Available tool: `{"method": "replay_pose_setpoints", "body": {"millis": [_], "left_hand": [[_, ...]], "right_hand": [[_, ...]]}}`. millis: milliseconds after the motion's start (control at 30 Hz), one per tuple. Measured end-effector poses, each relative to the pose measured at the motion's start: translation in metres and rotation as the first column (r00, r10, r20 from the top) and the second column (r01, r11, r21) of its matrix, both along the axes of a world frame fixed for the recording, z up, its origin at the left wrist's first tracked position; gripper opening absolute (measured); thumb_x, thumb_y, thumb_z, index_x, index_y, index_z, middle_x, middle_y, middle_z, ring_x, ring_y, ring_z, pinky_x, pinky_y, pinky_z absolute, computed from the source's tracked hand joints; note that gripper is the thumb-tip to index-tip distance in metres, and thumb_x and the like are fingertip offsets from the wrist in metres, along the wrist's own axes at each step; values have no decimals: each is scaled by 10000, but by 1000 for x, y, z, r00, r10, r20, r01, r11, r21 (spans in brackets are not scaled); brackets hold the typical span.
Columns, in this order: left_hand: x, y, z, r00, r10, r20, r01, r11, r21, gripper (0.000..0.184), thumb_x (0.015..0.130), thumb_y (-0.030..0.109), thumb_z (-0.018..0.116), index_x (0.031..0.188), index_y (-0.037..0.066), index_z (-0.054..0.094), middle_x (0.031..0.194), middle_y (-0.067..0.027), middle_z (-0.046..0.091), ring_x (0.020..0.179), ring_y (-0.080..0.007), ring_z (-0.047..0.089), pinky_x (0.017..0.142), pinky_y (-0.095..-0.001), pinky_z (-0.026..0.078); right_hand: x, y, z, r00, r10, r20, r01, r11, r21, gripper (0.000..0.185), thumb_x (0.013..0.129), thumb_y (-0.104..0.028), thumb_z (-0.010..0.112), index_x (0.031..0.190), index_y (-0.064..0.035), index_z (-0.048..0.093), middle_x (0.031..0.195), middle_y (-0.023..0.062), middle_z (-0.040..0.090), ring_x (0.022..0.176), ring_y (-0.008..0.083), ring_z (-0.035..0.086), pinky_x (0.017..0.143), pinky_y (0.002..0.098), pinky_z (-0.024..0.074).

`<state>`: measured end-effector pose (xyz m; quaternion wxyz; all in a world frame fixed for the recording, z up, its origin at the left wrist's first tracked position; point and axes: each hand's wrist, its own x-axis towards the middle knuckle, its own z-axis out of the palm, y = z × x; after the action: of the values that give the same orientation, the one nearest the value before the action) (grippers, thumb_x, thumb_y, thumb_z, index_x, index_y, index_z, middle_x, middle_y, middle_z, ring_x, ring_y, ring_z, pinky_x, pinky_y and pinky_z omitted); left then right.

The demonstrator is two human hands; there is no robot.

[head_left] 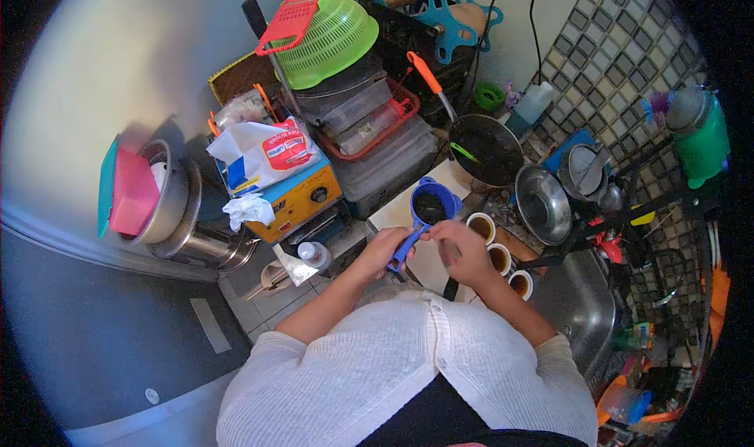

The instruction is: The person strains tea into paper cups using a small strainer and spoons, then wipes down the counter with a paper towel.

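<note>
My left hand [384,252] is closed round the handle of a blue strainer-like scoop [449,199] with dark contents in its round bowl. Close to the base of that handle is my right hand [463,250], its fingers bent and partly blurred; whether they grip anything cannot be made out. The scoop is above a pale board [385,218]. Just right of my right hand are white cups holding brown liquid: one at the back [481,227], one in the middle [499,258] and one nearer me [520,284].
Behind the board stands a dark pan [503,144] with an orange handle and a green utensil. A metal bowl [543,203] and the sink [577,305] are at right. An orange cup sealer [306,199] and stacked plastic containers [385,164] stand at left.
</note>
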<state>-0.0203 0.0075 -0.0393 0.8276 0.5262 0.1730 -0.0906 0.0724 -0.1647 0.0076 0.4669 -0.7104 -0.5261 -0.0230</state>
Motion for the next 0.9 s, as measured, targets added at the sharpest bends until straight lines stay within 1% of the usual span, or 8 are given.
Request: {"method": "replay_pose_setpoints", "body": {"millis": [33,133,300,400,567,733,800,900], "left_hand": [[0,0,3,1000,2,-1,-2,1000,-2,360,938,336,424,949,43,633,638,-14,553,458,-97,506,420,-219,399],[0,-1,5,996,-78,46,81,995,-57,336,933,308,445,1058,51,620,634,16,522,481,-75,486,439,-202,387],[-1,-5,6,978,-178,105,176,984,33,348,946,326,468,1174,85,572,623,39,455,524,-45,427,456,-184,358],[-2,-2,15,978,-188,96,180,980,85,364,951,364,450,1152,93,587,616,40,462,512,-40,423,440,-183,338],[-1,5,39,974,-195,115,182,977,114,379,957,389,425,1073,75,603,613,54,457,477,-37,420,441,-183,350],[1,9,53,973,-169,155,146,978,148,397,957,398,422,1046,57,605,603,50,452,477,-30,398,434,-181,340],[0,12,61,969,-196,150,170,971,171,396,956,400,421,1022,60,612,591,49,452,483,-29,396,432,-182,340],[1,17,55,956,-236,175,201,960,196,393,954,405,422,979,66,618,577,49,453,475,-32,396,429,-184,340]], "right_hand": [[0,-2,0,1000,2,-1,-2,1000,-2,145,767,22,582,898,-37,604,936,115,619,824,239,627,751,315,501],[3,-10,2,908,-67,-413,157,970,187,79,881,-27,514,919,2,577,964,113,586,863,195,598,766,313,491],[21,-23,3,920,-159,-360,254,938,237,169,948,-80,423,1045,20,518,968,114,555,872,188,597,762,291,493],[25,-27,3,860,-152,-487,280,939,201,219,969,-140,404,1110,11,474,983,126,561,855,192,607,765,305,500],[38,-23,19,820,19,-572,273,865,421,238,982,-187,392,1089,12,465,1001,151,576,831,199,618,769,315,511],[41,-18,23,891,-60,-449,246,896,369,289,975,-225,416,907,21,550,951,142,599,827,213,619,766,325,502],[37,-17,21,956,-191,-222,241,943,229,323,968,-230,431,812,15,571,862,130,622,816,226,619,753,341,488],[20,-11,26,960,-224,-166,255,947,195,338,966,-219,428,767,9,579,794,127,631,810,236,619,745,351,476]]}}
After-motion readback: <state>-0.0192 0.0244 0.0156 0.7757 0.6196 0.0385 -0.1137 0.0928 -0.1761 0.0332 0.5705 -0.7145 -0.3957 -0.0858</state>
